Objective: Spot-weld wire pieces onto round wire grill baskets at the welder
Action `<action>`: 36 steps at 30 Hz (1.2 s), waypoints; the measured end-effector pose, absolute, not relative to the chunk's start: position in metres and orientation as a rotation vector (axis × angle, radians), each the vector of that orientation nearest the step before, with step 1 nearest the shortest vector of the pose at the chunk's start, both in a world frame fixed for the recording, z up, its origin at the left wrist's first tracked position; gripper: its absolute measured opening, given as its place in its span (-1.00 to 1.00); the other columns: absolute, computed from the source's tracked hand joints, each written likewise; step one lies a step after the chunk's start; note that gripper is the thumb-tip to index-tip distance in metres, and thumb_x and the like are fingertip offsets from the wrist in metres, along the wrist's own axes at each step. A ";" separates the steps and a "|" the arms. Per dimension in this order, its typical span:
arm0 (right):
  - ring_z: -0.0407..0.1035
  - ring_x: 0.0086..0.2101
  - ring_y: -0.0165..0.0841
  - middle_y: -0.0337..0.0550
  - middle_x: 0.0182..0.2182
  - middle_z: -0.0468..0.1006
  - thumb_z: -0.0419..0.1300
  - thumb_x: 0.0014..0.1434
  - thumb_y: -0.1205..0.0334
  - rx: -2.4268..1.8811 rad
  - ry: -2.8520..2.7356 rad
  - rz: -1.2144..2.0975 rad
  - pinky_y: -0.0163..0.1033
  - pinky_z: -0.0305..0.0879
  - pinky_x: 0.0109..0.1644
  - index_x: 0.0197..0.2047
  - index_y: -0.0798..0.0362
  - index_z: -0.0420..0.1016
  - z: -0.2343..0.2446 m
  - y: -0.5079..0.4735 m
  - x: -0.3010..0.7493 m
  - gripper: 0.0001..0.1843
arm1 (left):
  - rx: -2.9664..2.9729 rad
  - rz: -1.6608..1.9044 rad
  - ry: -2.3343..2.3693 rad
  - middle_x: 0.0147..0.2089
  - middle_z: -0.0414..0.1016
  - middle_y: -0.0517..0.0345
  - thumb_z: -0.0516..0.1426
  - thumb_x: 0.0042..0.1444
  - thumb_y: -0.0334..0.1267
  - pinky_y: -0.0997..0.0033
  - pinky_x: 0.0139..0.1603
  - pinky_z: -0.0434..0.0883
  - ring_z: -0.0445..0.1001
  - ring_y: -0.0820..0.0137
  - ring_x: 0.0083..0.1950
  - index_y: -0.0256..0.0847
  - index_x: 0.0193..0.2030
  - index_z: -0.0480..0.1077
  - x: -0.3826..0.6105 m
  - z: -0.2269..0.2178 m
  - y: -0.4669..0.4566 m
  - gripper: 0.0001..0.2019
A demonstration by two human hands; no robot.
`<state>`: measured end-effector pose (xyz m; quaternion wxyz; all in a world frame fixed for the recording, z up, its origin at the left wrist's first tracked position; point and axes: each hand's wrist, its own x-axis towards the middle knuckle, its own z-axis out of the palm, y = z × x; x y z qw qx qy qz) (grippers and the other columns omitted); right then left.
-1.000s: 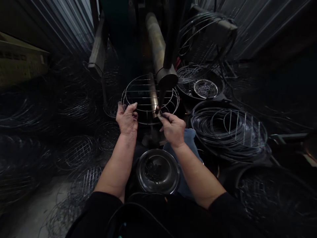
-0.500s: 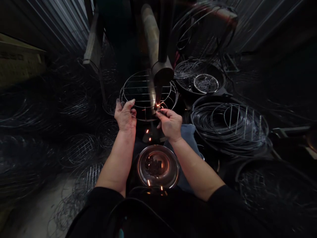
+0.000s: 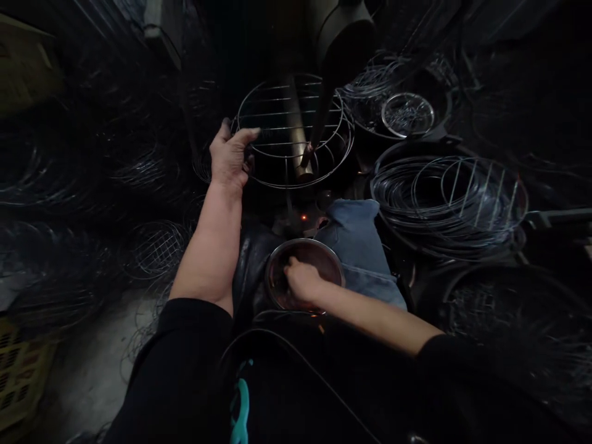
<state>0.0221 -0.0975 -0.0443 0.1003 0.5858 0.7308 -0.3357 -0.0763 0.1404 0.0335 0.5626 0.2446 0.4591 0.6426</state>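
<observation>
My left hand [image 3: 231,154] grips the left edge of a round wire rack [image 3: 277,128], thumb on top and fingers curled under the rim. The rack is held roughly level around a pointed metal welding tip [image 3: 309,151] that comes down above a thick metal rod [image 3: 296,120]. My right hand [image 3: 303,282] is down inside a shiny metal bowl [image 3: 330,259] on my lap. Its fingers are curled and point into the bowl's dark left side; what they pinch, if anything, is hidden.
At right, a wide basin holds coiled wire [image 3: 407,203] and another barred rack [image 3: 483,191]. Behind it stands a small round dish [image 3: 407,115] of metal bits. Wire racks [image 3: 157,250] pile up at left, near a yellow crate [image 3: 21,370]. Blue cloth [image 3: 356,246] covers my right leg.
My right hand has left the welding tip and dropped into the bowl. The bright sparks at the tip have gone. My left hand keeps its hold on the rack; the view has tilted down.
</observation>
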 end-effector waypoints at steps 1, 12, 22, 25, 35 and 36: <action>0.54 -0.29 -0.21 0.21 -0.12 0.58 0.16 0.09 0.46 1.693 2.152 -0.993 -0.22 0.39 -0.27 -0.24 0.22 0.60 -0.049 -0.103 0.016 -0.79 | 0.590 1.455 1.081 -0.40 0.40 0.30 0.39 -0.18 -0.46 0.55 -0.38 0.37 0.47 0.51 -0.40 0.01 0.32 0.21 -0.078 0.036 0.137 -0.11; 0.44 -0.10 -0.12 0.03 -0.21 0.62 0.16 0.06 0.38 1.693 2.234 -0.897 -0.13 0.32 -0.05 -0.31 0.09 0.67 -0.028 -0.097 0.057 -0.77 | 0.459 1.499 1.227 -0.38 0.41 0.32 0.30 -0.13 -0.52 0.65 -0.59 0.18 0.27 0.64 -0.56 -0.02 0.37 0.14 -0.076 0.051 0.084 -0.11; 0.44 -0.59 -0.37 -0.18 -0.59 0.54 0.41 -0.22 0.05 2.517 1.310 -2.783 -0.35 0.26 -0.58 -0.39 0.15 0.57 -0.004 -0.088 0.095 -0.64 | 0.437 1.518 1.210 -0.46 0.35 0.38 0.32 -0.12 -0.49 0.67 -0.58 0.16 0.28 0.65 -0.55 0.03 0.33 0.19 -0.074 0.048 0.080 -0.15; 0.47 -0.57 -0.36 -0.10 -0.49 0.59 0.42 -0.24 0.09 2.527 1.245 -2.899 -0.38 0.25 -0.60 -0.39 0.15 0.56 0.007 -0.080 0.096 -0.64 | 0.433 1.526 1.169 -0.48 0.34 0.39 0.30 -0.14 -0.51 0.64 -0.58 0.17 0.27 0.63 -0.57 -0.03 0.30 0.22 -0.072 0.046 0.075 -0.19; 0.50 -0.44 -0.31 -0.09 -0.35 0.66 0.19 0.07 0.10 3.347 2.360 -0.634 -0.15 0.46 -0.27 -0.31 0.00 0.64 -0.035 -0.123 0.152 -0.76 | 0.415 1.503 1.081 -0.47 0.34 0.39 0.27 -0.17 -0.53 0.64 -0.58 0.18 0.29 0.63 -0.55 -0.06 0.28 0.23 -0.070 0.039 0.069 -0.20; 0.48 -0.49 -0.32 -0.11 -0.42 0.64 0.19 0.06 0.07 3.314 2.309 -0.749 -0.17 0.45 -0.30 -0.32 0.00 0.64 -0.040 -0.127 0.157 -0.75 | 0.415 1.501 1.083 -0.47 0.35 0.39 0.27 -0.17 -0.53 0.64 -0.58 0.18 0.29 0.63 -0.55 -0.05 0.28 0.23 -0.069 0.039 0.069 -0.19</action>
